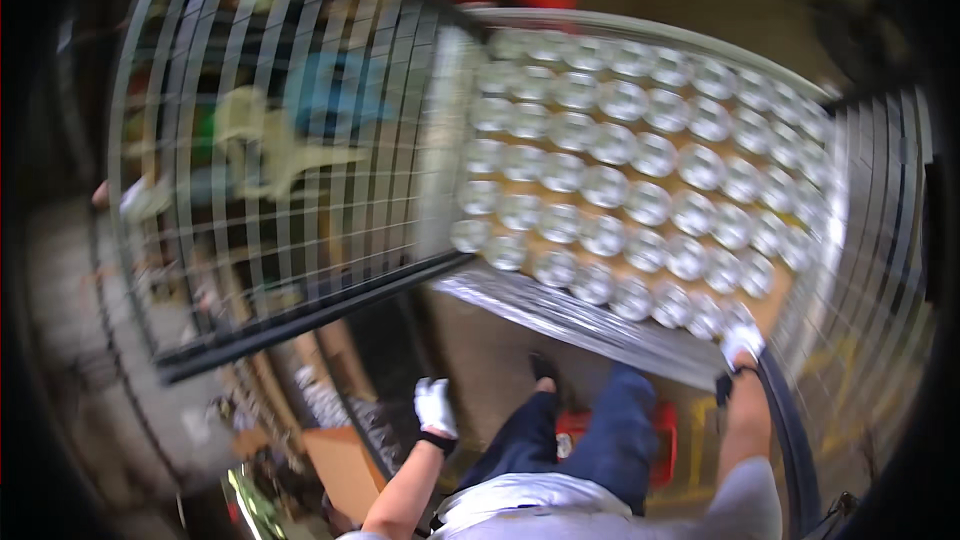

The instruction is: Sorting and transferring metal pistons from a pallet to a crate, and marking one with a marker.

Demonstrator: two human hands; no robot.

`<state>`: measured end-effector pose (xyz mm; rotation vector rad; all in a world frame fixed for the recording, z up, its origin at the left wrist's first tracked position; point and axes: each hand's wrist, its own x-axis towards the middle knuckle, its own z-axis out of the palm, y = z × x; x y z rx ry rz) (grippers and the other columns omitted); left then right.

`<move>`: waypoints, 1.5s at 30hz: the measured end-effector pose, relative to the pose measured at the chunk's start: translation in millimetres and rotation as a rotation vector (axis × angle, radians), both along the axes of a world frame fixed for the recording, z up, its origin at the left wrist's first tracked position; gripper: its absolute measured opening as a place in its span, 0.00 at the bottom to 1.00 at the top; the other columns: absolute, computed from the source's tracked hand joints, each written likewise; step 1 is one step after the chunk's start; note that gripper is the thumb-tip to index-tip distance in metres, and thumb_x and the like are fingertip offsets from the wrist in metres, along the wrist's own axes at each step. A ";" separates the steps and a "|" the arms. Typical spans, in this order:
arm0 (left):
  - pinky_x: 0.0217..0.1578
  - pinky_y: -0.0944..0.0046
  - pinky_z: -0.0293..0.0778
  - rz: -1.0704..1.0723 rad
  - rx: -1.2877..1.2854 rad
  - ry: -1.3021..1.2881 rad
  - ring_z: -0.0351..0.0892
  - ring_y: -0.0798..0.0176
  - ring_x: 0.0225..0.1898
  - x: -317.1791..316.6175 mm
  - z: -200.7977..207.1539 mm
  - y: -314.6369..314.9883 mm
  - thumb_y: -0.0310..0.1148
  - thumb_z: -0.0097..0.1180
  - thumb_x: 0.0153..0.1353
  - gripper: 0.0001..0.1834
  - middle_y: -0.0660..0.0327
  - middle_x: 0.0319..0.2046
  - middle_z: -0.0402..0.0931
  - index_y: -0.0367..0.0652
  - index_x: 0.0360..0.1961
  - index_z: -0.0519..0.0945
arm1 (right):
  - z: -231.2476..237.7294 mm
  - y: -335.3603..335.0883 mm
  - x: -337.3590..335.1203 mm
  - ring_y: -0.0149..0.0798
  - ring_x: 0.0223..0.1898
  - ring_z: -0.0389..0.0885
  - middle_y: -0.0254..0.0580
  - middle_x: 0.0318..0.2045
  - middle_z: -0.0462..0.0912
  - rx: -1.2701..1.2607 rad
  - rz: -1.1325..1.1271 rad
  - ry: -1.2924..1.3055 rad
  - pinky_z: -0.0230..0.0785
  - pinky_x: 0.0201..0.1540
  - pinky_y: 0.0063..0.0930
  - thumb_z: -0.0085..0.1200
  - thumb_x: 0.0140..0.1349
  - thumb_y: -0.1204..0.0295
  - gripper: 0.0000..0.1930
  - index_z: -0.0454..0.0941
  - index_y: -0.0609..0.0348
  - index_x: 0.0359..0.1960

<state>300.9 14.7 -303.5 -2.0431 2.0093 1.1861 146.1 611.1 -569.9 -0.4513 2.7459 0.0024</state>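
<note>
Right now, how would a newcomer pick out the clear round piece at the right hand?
Find the large brown sheet bearing rows of clear round pieces. Follow the nearest row to its right end. That last piece is the one closest to the white-gloved right hand.

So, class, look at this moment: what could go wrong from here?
The gloved right hand is right beside closely spaced clear containers, so a slip might knock neighbours together. 
The left hand is well away from them, so it may be too far off to steady one. 
The red object by the person's legs could be a trip hazard.
</note>
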 end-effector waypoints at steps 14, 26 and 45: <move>0.45 0.60 0.74 0.015 0.036 0.186 0.77 0.58 0.45 2.9 59.2 11.2 0.37 0.58 0.60 0.36 0.52 0.46 0.75 0.40 0.67 0.60 | -58.9 43.2 -31.4 0.41 0.46 0.82 0.34 0.41 0.84 0.446 0.281 -0.311 0.71 0.47 0.38 0.51 0.56 0.55 0.16 0.82 0.45 0.41; 0.19 0.69 0.67 0.758 0.066 1.011 0.69 0.70 0.18 152.6 91.6 -166.2 0.26 0.46 0.61 0.41 0.66 0.23 0.72 0.56 0.73 0.44 | 202.9 -197.7 -47.1 0.55 0.42 0.80 0.50 0.40 0.83 -0.390 0.193 -0.368 0.71 0.45 0.42 0.52 0.57 0.54 0.21 0.82 0.57 0.41; 0.35 0.60 0.80 0.560 0.315 1.121 0.83 0.59 0.35 322.4 107.4 -193.9 0.34 0.51 0.65 0.18 0.55 0.40 0.81 0.44 0.55 0.73 | 415.9 -858.1 193.2 0.32 0.36 0.81 0.36 0.35 0.82 -1.431 0.241 -1.483 0.73 0.44 0.26 0.50 0.48 0.85 0.18 0.77 0.61 0.43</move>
